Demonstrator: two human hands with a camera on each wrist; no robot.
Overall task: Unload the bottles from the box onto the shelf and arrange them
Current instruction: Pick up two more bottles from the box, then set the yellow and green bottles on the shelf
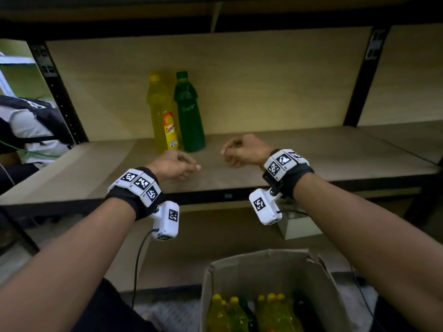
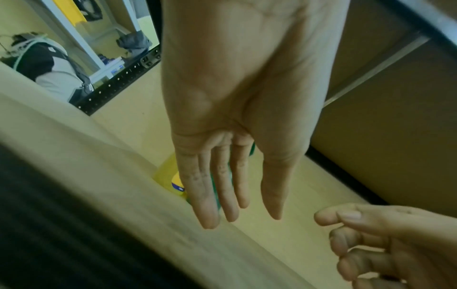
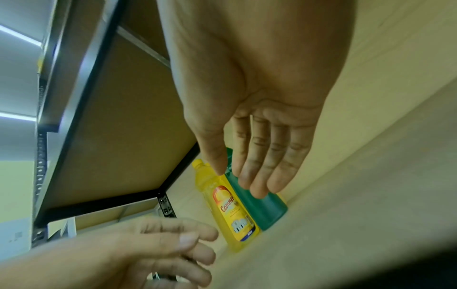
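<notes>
A yellow bottle and a green bottle stand upright, side by side, touching, at the back of the wooden shelf. My left hand hovers just in front of them, empty, fingers relaxed. My right hand hovers to the right of the green bottle, also empty. The right wrist view shows straight fingers in front of the green bottle and the yellow bottle. Below me, the open cardboard box holds several yellow and dark bottles.
Black shelf posts frame the bay, and an upper shelf hangs overhead. Another person in a dark vest sits beyond the left post. A small white box lies under the shelf. Bare board extends right of the bottles.
</notes>
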